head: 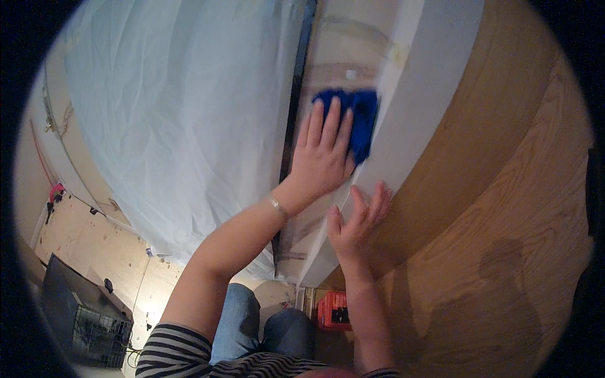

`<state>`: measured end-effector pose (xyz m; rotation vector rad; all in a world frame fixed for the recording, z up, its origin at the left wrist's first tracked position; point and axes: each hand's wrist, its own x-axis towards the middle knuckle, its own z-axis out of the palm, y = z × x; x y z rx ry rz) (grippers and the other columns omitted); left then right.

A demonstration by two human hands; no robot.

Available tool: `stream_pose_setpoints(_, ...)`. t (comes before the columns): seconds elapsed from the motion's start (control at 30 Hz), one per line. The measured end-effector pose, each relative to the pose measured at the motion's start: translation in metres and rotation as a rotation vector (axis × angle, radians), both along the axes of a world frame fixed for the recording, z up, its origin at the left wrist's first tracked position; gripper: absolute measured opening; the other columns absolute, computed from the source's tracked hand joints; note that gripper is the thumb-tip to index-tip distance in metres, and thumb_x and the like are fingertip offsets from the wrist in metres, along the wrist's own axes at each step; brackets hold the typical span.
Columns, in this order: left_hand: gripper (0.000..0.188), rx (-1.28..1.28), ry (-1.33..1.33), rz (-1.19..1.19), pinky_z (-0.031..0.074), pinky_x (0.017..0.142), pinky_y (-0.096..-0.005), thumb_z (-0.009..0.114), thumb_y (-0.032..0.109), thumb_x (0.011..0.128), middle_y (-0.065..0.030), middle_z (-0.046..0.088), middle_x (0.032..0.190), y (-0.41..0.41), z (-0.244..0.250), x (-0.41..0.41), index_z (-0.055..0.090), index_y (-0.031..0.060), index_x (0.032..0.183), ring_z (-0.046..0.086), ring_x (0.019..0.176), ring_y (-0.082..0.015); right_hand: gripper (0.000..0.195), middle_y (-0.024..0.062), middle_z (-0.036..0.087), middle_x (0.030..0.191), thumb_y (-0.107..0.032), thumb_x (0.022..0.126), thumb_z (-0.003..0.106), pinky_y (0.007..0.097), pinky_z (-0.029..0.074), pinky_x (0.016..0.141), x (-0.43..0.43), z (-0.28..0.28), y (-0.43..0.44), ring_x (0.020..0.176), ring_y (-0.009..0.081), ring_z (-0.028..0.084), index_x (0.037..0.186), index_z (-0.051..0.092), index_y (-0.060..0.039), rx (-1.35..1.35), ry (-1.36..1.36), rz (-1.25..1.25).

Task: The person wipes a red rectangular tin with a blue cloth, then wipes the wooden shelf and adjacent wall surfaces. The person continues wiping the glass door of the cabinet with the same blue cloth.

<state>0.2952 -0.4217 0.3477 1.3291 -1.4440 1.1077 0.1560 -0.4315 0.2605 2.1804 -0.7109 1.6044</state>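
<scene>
My left hand [322,150] lies flat with fingers spread over a blue cloth [365,124], pressing it against a narrow, smeared wall strip [347,49]. The cloth sticks out past the fingertips and along the hand's right side. Lower and to the right, my right hand [355,221] is at the white trim board [427,90], its fingers apart and curled near the board's edge. I see nothing in that hand. Left of the strip runs a dark edge [294,99], and beside it hangs a pale, translucent plastic sheet [189,104].
A brown wood-grain surface [501,189] bearing shadows extends along the right. Below my right hand sits an orange-red case [332,310]. A work light with a wire guard [101,338] stands at lower left on a paint-spotted floor [90,231]. A pink-and-black item [56,193] lies farther left.
</scene>
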Motion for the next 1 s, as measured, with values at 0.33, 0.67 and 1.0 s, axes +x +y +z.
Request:
stream_pose_setpoints(0.33,0.055,0.011,0.014,0.081,0.026,0.106,-0.0542,0.063,0.032,0.078,-0.0273,0.028,0.146,-0.005,-0.037,-0.003,0.052,0.0259,0.132,0.026,0.133,-0.0471,0.054,0.0237,0.03,0.144,-0.054,0.093,0.036,0.067,0.018,0.103,0.012,-0.025,-0.021,0.131,0.053,0.023,0.133,0.043,-0.0175,-0.116,-0.024,-0.099)
stream_pose_setpoints(0.67,0.058,0.103,-0.098,0.119,0.026,0.105,-0.0522,0.061,0.038,0.081,-0.0179,0.035,0.145,-0.007,-0.093,0.0,0.051,0.0109,0.131,0.032,0.132,-0.0391,0.057,0.0231,0.029,0.145,-0.055,0.096,0.025,0.0627,0.018,0.104,0.004,-0.025,-0.032,0.133,0.0489,0.024,0.131,0.043,-0.0141,-0.197,-0.007,-0.15)
stream_pose_setpoints(1.0,0.061,-0.032,-0.03,0.104,0.026,0.104,-0.0553,0.066,0.035,0.075,-0.0185,0.035,0.145,-0.019,-0.027,-0.011,0.049,0.0229,0.133,0.03,0.131,-0.0423,0.057,0.0216,0.03,0.145,-0.056,0.096,0.023,0.062,0.018,0.105,-0.003,-0.039,-0.034,0.134,0.0486,0.021,0.128,0.045,-0.0141,-0.205,0.07,-0.102)
